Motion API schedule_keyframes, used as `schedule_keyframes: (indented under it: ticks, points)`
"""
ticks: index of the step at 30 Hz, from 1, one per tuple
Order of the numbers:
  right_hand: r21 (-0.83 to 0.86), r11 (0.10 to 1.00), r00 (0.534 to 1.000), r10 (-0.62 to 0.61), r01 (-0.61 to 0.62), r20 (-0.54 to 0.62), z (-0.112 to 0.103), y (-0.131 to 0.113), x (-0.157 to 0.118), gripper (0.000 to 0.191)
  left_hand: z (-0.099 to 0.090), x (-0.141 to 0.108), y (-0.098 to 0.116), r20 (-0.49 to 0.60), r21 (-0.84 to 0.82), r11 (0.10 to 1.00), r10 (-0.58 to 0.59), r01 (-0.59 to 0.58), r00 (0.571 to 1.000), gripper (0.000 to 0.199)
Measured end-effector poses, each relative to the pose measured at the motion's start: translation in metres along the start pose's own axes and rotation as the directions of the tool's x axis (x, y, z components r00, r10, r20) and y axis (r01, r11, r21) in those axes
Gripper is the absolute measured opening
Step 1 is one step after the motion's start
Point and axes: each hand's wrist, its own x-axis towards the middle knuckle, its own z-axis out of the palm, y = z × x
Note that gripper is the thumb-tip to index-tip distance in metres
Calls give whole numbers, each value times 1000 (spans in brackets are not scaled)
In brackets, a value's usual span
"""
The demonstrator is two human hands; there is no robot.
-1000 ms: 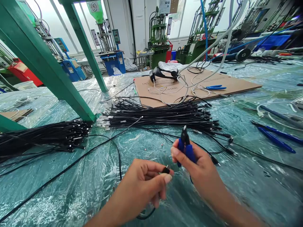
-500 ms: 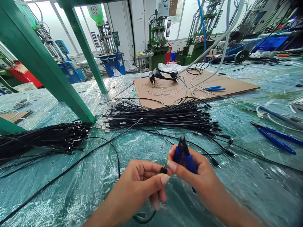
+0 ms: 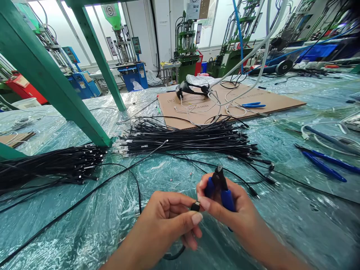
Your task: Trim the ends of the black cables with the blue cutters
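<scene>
Between thumb and forefinger, my left hand (image 3: 168,221) pinches the black plug end of a cable (image 3: 195,206), its metal tip facing up and to the right. The cable's black cord shows again below that hand. My right hand (image 3: 233,213) holds blue-handled cutting pliers (image 3: 219,183) in its palm, their dark jaws pointing up. The right thumb and fingertip meet at the metal tip of the plug; whether they grip it I cannot tell. Behind both hands lies a large bundle of black cables (image 3: 185,140) on the film-covered table (image 3: 118,217).
At left, a second black cable bundle (image 3: 50,165) lies by a green metal frame (image 3: 56,75). Open blue pliers (image 3: 323,163) rest at right. Farther back, a cardboard sheet (image 3: 270,98) bears a black headset (image 3: 192,89), white cords and small blue pliers (image 3: 253,105).
The plug's metal tip has turned more toward the right hand, and the right thumb and fingertip have come to it. The pliers have tilted slightly. The whole view has shifted a little.
</scene>
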Motion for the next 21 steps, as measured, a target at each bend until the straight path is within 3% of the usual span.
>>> schedule_keyframes:
  ticks: [7,21]
  points:
    - [26,1000,1000,-9,9,17,0,0,0,19,0,2,0,-12,7,1000,19,-18,1000,27]
    - [54,999,999,-7,5,45,1,-4,-4,15,1,0,-1,-56,32,999,40,-38,998,9]
